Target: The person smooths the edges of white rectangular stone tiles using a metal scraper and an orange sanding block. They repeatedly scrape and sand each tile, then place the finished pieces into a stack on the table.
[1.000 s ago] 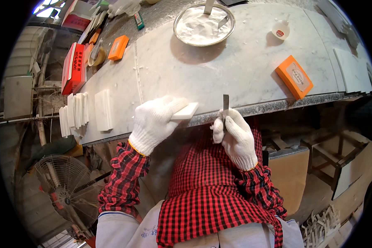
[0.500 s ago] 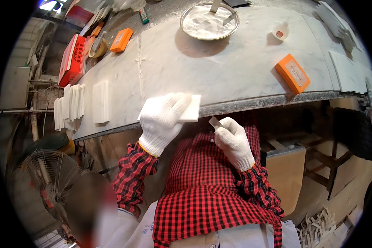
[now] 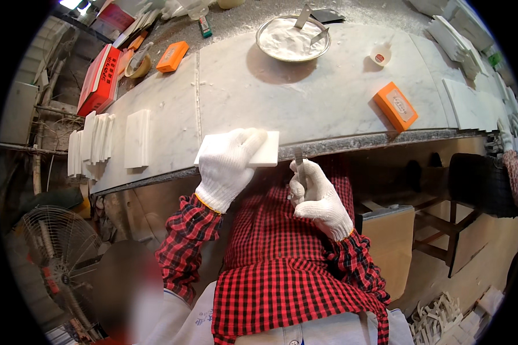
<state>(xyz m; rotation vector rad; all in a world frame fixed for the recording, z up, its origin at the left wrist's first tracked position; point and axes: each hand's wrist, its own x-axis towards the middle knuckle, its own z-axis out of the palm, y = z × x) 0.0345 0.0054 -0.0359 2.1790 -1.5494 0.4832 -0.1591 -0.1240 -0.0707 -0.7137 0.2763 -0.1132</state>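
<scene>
My left hand, in a white knitted glove, is closed over a flat white stone tile. The tile lies at the front edge of the marble worktop, its right end bare. Just right of it and below the edge, my gloved right hand holds a small flat metal scraper blade. The blade points up, apart from the tile, and its lower part is hidden by the fingers. A metal bowl of white powder stands at the back, with two metal strips stuck in it.
White tile stacks stand at left and right. Orange boxes, a red box and a small white bottle sit on the worktop. A fan stands lower left. At the right edge another person's sleeve shows.
My right hand has turned and its fingers have shifted, so the scraper blade now points more upright. The left hand stays on the tile. The whole view has shifted slightly.
</scene>
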